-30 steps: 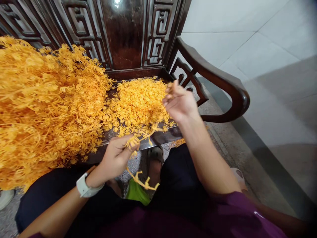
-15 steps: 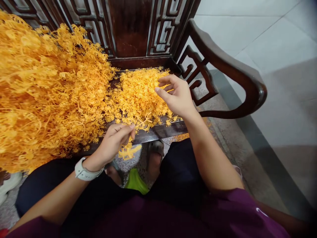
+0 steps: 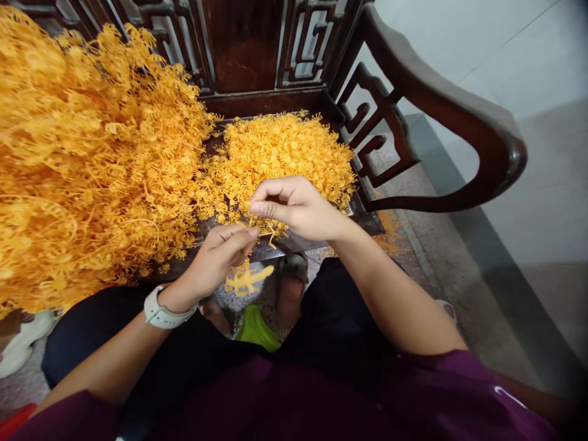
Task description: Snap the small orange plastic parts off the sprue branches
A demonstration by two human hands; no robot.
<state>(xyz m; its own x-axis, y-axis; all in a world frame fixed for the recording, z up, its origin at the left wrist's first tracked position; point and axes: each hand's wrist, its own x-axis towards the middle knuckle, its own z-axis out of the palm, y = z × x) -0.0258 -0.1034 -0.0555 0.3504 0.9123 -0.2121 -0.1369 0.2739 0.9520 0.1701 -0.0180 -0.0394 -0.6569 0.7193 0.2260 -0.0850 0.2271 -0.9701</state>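
Note:
My left hand (image 3: 215, 257), with a white watch on its wrist, is closed on an orange plastic sprig (image 3: 245, 278) that hangs below its fingers. My right hand (image 3: 296, 208) is just above it, fingers pinched on the upper end of the same sprig near the front edge of the dark wooden bench (image 3: 294, 242). Behind my hands lies a small heap of loose orange plastic pieces (image 3: 285, 147). A much larger tangled pile of orange sprigs (image 3: 82, 159) fills the left of the bench.
The bench has a carved backrest (image 3: 243, 49) and a curved armrest (image 3: 450, 116) at the right. Pale tiled floor (image 3: 528, 79) lies beyond it. Below my hands are my dark-trousered knees and a green sandal (image 3: 255, 331). A white shoe (image 3: 18, 343) sits at the far left.
My right hand has come back from the small heap toward me and pinched the sprig held by my left hand. The left hand has stayed near the bench's front edge.

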